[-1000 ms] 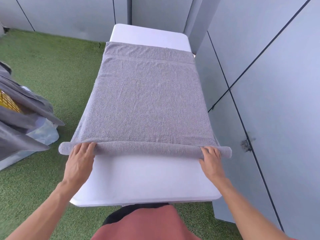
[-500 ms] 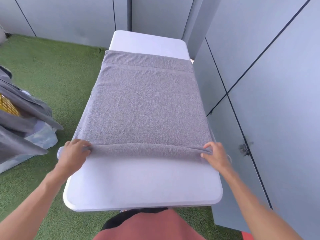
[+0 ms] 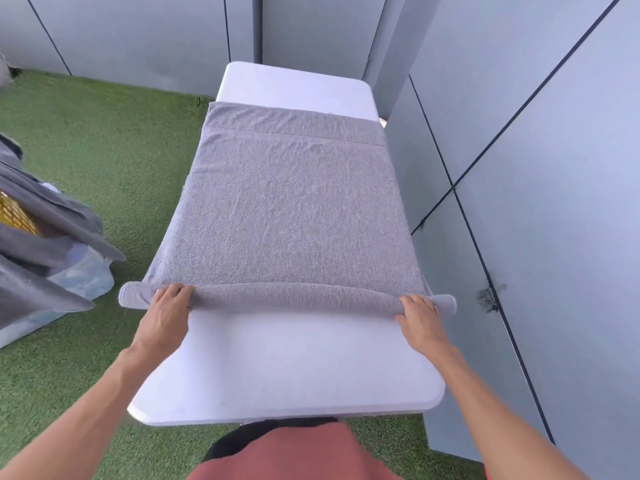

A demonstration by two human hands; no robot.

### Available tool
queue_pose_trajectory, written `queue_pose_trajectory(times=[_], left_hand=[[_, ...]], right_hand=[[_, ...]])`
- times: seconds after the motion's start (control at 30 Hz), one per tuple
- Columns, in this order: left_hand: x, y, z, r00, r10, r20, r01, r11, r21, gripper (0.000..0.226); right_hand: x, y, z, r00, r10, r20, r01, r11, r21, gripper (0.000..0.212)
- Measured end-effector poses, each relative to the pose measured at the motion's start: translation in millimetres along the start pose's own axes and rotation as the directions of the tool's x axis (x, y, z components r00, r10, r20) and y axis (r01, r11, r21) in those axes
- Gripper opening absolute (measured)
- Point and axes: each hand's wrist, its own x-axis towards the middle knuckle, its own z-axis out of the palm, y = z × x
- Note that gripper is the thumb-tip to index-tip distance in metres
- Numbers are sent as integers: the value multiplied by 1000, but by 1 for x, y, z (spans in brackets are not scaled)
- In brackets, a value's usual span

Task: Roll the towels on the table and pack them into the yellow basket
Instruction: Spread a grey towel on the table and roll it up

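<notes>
Looking down from my head, I start at the far left, where a yellow basket (image 3: 15, 213) shows only as a patch of mesh at the picture's edge, mostly buried under dark grey cloths (image 3: 45, 237) draped over it. Below them sits a pale bag or bin (image 3: 83, 278) on the green turf (image 3: 104, 150); I cannot tell which it is.

Next comes the roll (image 3: 294, 297), the near end of the grey towel (image 3: 287, 209), wound into a long tube lying across the white table (image 3: 287, 368). Its left end sticks out past the table's left edge. My left hand (image 3: 166, 317) rests on top of the roll near that end, fingers (image 3: 173, 292) bent over the crest and the thumb tucked against the near side, so I am holding the roll.

The rest of the towel lies flat beyond the roll, running away from me toward the far end of the table, where a bare white strip shows. A woven band crosses the towel near its far hem.

My right hand (image 3: 420, 315) grips the roll near its right end, fingers over the top, thumb at the near side. The roll's right tip pokes out past the hand and the table edge. Grey wall panels (image 3: 536, 168) stand close on the right.
</notes>
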Motion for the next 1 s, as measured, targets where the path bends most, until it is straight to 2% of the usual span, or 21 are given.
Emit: queue_pose_trajectory(times=[0.07, 0.13, 0.17, 0.23, 0.3, 0.37, 0.4, 0.47, 0.53, 0.57, 0.63, 0.7, 0.8, 0.93, 1.0], left_hand=[[0, -5, -4, 997, -3, 78, 1, 1000, 28, 30], [1, -8, -13, 970, -15, 241, 2, 999, 54, 29], [2, -8, -17, 947, -30, 320, 10, 998, 65, 30], [4, -7, -23, 924, -58, 377, 58, 998, 12, 33], [8, -8, -24, 960, -85, 266, 124, 983, -133, 35], [5, -8, -25, 993, -106, 46, 113, 971, -211, 27], [2, -8, -22, 997, -63, -51, 54, 985, -166, 21], [-13, -4, -14, 982, 33, -186, -37, 999, -19, 15], [-32, 3, -7, 962, 65, -264, -51, 997, 57, 18], [-40, 3, -1, 957, 78, -279, -59, 995, 75, 26], [-49, 1, 9, 964, 121, -238, -99, 990, 103, 49], [-45, -5, 15, 970, 151, -189, -129, 984, 125, 62], [-21, -8, 10, 980, 118, -160, -106, 991, 78, 54], [-1, -7, 4, 992, 89, -84, -86, 996, 36, 38], [-2, -13, 1, 998, 62, -24, -61, 998, 34, 38]], right_hand=[[0, 8, -5, 988, -24, 154, 32, 998, -45, 29], [-4, 14, -13, 954, -40, 296, 45, 999, -9, 23], [-7, 17, -17, 932, -45, 360, 25, 998, 60, 18], [-9, 22, -27, 896, -34, 443, -102, 955, 280, 15], [-5, 24, -30, 922, 32, 386, -221, 861, 458, 32], [-2, 22, -26, 977, 127, 169, -199, 819, 538, 34], [-5, 20, -22, 986, 161, 44, -160, 833, 530, 27], [-17, 13, -10, 977, 128, -170, -48, 911, 409, 10], [-36, 7, 6, 948, 28, -316, 18, 990, 143, 14], [-44, 6, 13, 940, -14, -342, 30, 999, 40, 23], [-55, 5, 22, 959, -32, -280, 24, 999, -32, 49], [-47, 5, 23, 977, -15, -215, 9, 1000, -28, 61], [-21, 1, 15, 989, -4, -150, 9, 999, 32, 49], [-8, 0, 3, 998, -31, -60, 31, 999, -15, 26], [-13, 4, -2, 998, -30, 55, 31, 999, -30, 24]])
